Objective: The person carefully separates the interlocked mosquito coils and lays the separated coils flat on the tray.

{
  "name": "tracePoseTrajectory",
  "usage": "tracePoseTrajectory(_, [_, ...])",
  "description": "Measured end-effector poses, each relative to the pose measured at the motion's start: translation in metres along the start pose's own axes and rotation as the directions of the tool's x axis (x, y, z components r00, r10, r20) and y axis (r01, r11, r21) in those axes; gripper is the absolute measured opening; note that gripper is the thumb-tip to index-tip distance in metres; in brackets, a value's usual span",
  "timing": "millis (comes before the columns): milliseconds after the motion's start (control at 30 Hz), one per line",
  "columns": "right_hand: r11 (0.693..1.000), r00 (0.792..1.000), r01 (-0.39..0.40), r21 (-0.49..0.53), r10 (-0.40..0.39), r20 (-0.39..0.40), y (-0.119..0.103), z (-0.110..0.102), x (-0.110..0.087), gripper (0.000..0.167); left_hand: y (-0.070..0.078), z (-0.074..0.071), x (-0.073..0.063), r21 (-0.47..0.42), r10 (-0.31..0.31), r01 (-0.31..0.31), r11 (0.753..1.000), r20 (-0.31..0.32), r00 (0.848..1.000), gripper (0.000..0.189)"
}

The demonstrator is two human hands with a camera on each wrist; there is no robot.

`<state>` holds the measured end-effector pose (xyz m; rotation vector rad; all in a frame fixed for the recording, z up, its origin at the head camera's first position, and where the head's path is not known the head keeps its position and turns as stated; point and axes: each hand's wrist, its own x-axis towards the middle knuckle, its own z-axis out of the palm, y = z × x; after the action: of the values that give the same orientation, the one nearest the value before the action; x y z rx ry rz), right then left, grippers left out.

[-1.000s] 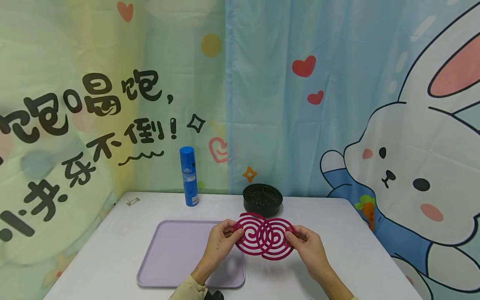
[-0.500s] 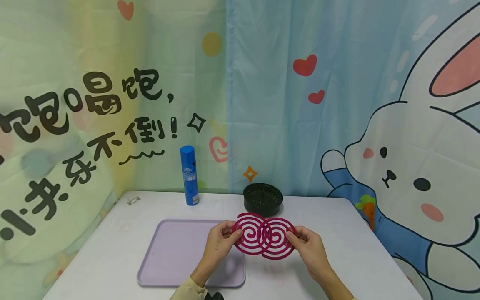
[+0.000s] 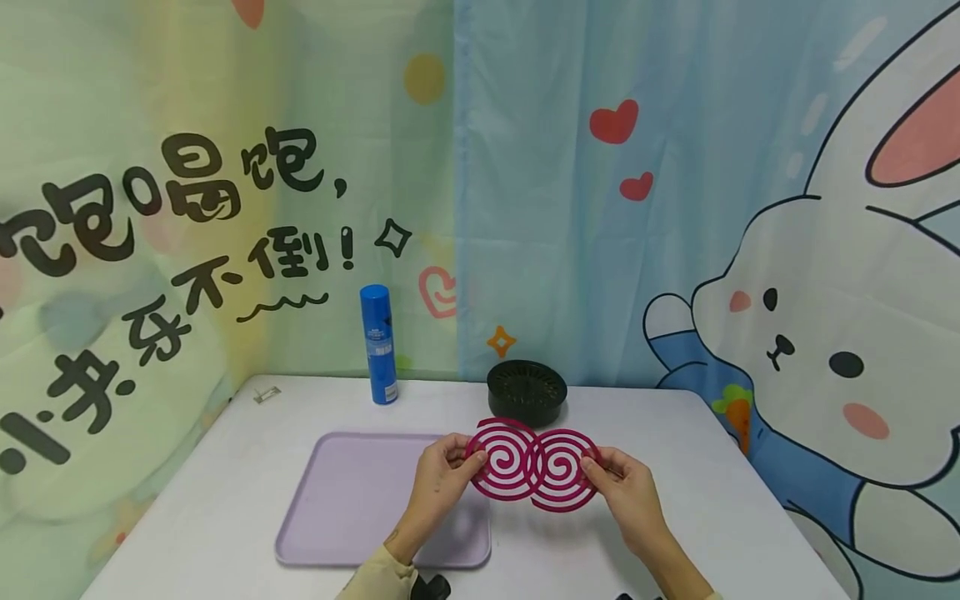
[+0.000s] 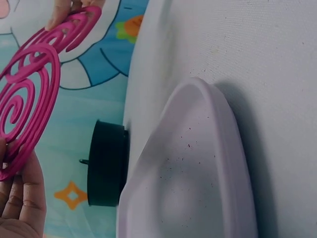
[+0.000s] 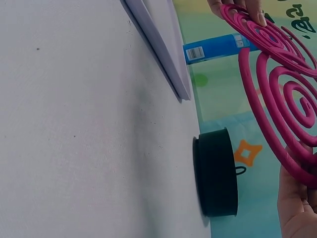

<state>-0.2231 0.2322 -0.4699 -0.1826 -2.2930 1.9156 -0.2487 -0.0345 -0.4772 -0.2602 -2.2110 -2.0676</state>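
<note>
Two magenta mosquito coils are held up above the table in the head view, overlapping at their inner edges. My left hand (image 3: 435, 487) pinches the outer edge of the left coil (image 3: 504, 457) between thumb and fingers. The right coil (image 3: 562, 469) is gripped the same way by my right hand (image 3: 630, 500). Up close, the right wrist view shows the right coil's spiral (image 5: 308, 106), whose rings cross those of the other coil. Whether they are still hooked into each other I cannot tell.
Behind the coils stands a round black mosquito coil holder (image 3: 527, 398). A lilac tray (image 3: 352, 500) lies at left, with dark specks seen in the left wrist view. At the back are a blue spray can (image 3: 379, 346) and a small metal piece (image 3: 267, 394). A printed curtain (image 3: 525, 208) hangs behind.
My right hand has moved slightly to the right with its coil, so the overlap between the two coils is narrower. My left hand stays nearly in place. The head view has tilted slightly.
</note>
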Motion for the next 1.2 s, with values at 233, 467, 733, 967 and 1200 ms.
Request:
tracePoseTrajectory(233, [1.000,1.000,0.010,0.010,-0.010,-0.011,-0.002,0.000,0.000,0.031,-0.001,-0.003,0.001,0.031,-0.017,0.018,0.999,-0.019,1.000,0.024])
tracePoseTrajectory(467, [1.000,1.000,0.004,0.012,-0.004,-0.015,-0.003,-0.001,0.000,0.030,-0.004,-0.005,0.001,0.027,-0.019,0.019,0.999,-0.011,1.000,0.025])
tracePoseTrajectory(733, [1.000,1.000,-0.005,0.003,0.005,-0.028,-0.003,-0.005,-0.001,0.032,-0.004,-0.007,-0.001,0.033,-0.022,0.023,0.999,-0.018,1.000,0.023])
tracePoseTrajectory(967, [1.000,0.999,-0.004,0.004,0.004,-0.033,-0.001,-0.006,0.000,0.033,-0.004,-0.009,-0.001,0.039,-0.021,0.022,0.999,-0.014,1.000,0.024])
tracePoseTrajectory(1200, [1.000,0.999,-0.009,-0.002,0.009,-0.043,-0.001,-0.008,0.000,0.034,-0.008,-0.011,0.001,0.044,-0.010,0.010,0.999,-0.013,1.000,0.023])
